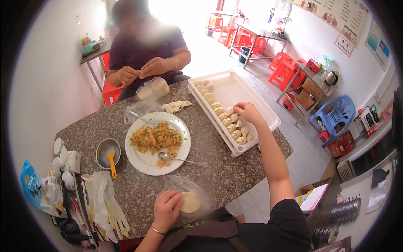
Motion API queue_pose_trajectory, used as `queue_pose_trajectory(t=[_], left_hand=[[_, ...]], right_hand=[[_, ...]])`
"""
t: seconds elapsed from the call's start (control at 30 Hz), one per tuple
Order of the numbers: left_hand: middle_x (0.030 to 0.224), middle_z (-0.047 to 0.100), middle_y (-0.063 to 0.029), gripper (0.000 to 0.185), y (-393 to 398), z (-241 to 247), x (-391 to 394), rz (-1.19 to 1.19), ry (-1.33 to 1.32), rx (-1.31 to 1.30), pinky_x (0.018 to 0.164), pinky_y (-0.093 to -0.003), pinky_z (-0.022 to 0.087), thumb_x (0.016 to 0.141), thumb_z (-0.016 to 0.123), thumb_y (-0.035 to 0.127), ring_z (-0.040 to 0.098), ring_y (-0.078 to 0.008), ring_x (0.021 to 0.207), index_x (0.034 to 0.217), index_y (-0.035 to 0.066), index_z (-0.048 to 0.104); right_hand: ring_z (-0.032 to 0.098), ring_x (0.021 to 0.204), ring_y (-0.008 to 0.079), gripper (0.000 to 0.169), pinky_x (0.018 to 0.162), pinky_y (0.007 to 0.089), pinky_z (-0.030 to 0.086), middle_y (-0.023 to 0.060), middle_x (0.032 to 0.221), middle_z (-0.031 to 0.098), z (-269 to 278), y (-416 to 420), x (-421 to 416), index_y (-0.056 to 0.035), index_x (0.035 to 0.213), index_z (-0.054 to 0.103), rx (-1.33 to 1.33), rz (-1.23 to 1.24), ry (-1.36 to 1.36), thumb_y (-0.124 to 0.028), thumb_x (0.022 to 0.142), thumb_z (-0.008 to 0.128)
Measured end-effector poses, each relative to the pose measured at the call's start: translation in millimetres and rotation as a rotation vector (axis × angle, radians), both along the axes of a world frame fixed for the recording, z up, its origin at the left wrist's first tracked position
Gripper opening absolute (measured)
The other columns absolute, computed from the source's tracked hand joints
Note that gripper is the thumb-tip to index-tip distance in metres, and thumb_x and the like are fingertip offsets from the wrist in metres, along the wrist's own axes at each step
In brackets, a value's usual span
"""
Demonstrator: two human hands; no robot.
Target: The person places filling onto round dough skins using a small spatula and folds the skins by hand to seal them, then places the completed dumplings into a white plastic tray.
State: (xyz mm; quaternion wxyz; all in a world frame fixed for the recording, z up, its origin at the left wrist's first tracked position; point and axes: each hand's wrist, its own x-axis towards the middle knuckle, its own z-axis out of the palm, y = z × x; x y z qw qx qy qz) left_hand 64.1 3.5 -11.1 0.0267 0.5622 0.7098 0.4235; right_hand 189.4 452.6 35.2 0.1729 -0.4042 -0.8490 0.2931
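My right hand (249,112) reaches over the white plastic tray (252,94), its fingertips pinched on a pleated dumpling (230,111). Below and beside it, rows of pleated dumplings (218,111) lie along the tray's left side. Close to my body, my left hand (168,209) has its fingertips at the left edge of a round dough wrapper (190,202), which lies on a clear plastic bag (201,192). Whether these fingers grip the wrapper is hard to tell. Beyond it is a white plate (135,163) of chopped filling (154,137), with a metal spoon (185,161) across its rim.
A metal bowl (102,151) with a yellow-handled tool (112,163) stands left of the plate. Rubber gloves (104,201) hang over the speckled table's (141,201) left edge. Across the table, a person (148,53) works dough with both hands near more wrappers (145,93) and a crumpled cloth (176,106).
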Motion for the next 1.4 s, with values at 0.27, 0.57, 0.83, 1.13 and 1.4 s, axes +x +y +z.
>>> queue_pose_trajectory(t=[0.27, 0.57, 0.83, 1.13, 1.4], left_hand=[[0.089, 0.065, -0.0098, 0.015, -5.5, -3.2, 2.5, 0.042, -0.035, 0.017, 0.076, -0.0373, 0.050, 0.072, 0.070, 0.004, 0.062, -0.0289, 0.086, 0.087, 0.004, 0.065], [0.091, 0.061, -0.0095, 0.013, -1.1, 1.8, 1.2, 0.023, -0.106, -0.030, 0.077, -0.0369, 0.047, 0.075, 0.068, 0.002, 0.059, -0.0299, 0.087, 0.084, 0.004, 0.059], [0.093, 0.061, -0.0095, 0.014, -6.8, 11.2, 4.4, -0.058, -0.208, -0.008, 0.078, -0.0334, 0.047, 0.077, 0.066, 0.000, 0.059, -0.0247, 0.089, 0.087, 0.004, 0.058], [0.100, 0.064, -0.0063, 0.014, -11.2, 13.4, -2.7, -0.181, -1.376, 0.291, 0.082, -0.0289, 0.049, 0.084, 0.063, 0.001, 0.062, -0.0151, 0.090, 0.096, 0.002, 0.058], [0.107, 0.064, -0.0100, 0.022, -14.7, -15.0, -19.0, -0.003, -1.941, 0.538, 0.085, -0.0332, 0.053, 0.088, 0.055, 0.004, 0.063, -0.0198, 0.097, 0.110, 0.000, 0.057]], right_hand=[[0.064, 0.093, 0.0274, 0.030, 0.085, 0.0359, 0.048, 0.0182, 0.097, 0.067, 32.9, -77.2, -23.1, 0.0010, 0.107, 0.064, 0.213, 0.035, 0.293, -0.017, 0.084, 0.060], [0.063, 0.093, 0.0283, 0.022, 0.083, 0.0355, 0.049, 0.0136, 0.098, 0.065, 15.8, -224.3, -19.4, -0.0017, 0.099, 0.065, -0.072, 0.807, 0.178, -0.009, 0.079, 0.069], [0.058, 0.096, 0.0260, 0.019, 0.086, 0.0372, 0.043, 0.0064, 0.098, 0.062, -11.3, -262.0, -16.5, -0.0077, 0.092, 0.065, -0.035, 1.065, 0.165, -0.014, 0.076, 0.073], [0.061, 0.084, 0.0246, 0.029, 0.072, 0.0365, 0.049, 0.0089, 0.090, 0.062, -19.8, -226.8, -37.0, -0.0051, 0.107, 0.061, 0.110, 0.662, 0.192, -0.006, 0.078, 0.068], [0.060, 0.064, 0.0281, 0.025, 0.059, 0.0348, 0.048, 0.0162, 0.080, 0.062, -50.9, -218.6, -44.4, -0.0041, 0.110, 0.062, 0.258, 0.504, 0.175, -0.002, 0.086, 0.057]])
